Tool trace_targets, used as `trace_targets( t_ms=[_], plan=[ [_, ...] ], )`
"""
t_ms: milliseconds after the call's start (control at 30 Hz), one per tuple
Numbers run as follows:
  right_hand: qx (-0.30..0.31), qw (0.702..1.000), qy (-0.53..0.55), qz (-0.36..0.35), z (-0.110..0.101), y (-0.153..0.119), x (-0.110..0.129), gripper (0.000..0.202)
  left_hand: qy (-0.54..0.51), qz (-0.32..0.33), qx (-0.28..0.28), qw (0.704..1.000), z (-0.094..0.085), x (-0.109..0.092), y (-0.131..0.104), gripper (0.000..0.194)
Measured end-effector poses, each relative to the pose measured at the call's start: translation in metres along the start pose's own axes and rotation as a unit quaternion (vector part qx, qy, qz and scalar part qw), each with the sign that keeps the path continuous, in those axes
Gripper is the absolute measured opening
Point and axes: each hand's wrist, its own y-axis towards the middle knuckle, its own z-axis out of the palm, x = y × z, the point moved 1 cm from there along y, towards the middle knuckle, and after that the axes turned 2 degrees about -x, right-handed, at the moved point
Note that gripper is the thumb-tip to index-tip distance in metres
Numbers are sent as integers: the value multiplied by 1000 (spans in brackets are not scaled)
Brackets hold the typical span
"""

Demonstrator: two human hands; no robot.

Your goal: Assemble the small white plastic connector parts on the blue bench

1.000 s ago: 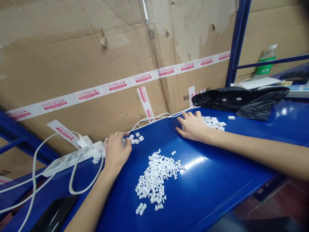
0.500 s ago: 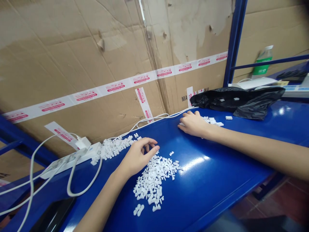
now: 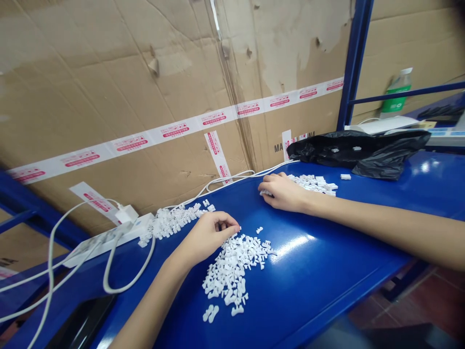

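My left hand point(image 3: 212, 236) is closed in a pinch at the top edge of a pile of small white bone-shaped plastic pieces point(image 3: 228, 271). A bit of white shows at the tips of its thumb and forefinger. Farther back, my right hand point(image 3: 285, 193) is curled low over the table, with white plastic showing under its fingers; how many pieces it holds is hidden. Just behind that hand lies a heap of white block-like plastic pieces point(image 3: 316, 183). Another heap of white pieces point(image 3: 174, 220) rests to the left, beyond my left hand.
A white power strip point(image 3: 109, 242) with cables lies at the left, with a black phone-like object point(image 3: 82, 322) nearer me. Cardboard point(image 3: 174, 97) stands along the back of the blue table point(image 3: 290, 291). At the right are a black plastic bag point(image 3: 378, 160) and a bottle point(image 3: 395, 94).
My right hand has moved left, away from the block-like heap, uncovering more of it. My left thumb and forefinger have come together in a pinch at the pile's edge.
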Motion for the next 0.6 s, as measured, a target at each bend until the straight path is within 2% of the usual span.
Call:
trace_targets(
  t_ms=[133,233,367,600],
  plan=[
    [-15,994,80,-76,-1,-3,15,25,9,-14,16,1000,-1,-3,-1,24],
    [-29,983,146,-106,-3,-6,26,28,9,-29,15,999,-1,-6,-1,29],
    [-29,978,177,-111,-5,-7,32,30,2,-53,19,998,1,-9,-1,31],
    [-30,974,199,-108,-3,-7,27,27,9,-45,21,999,1,-7,0,28]
  ],
)
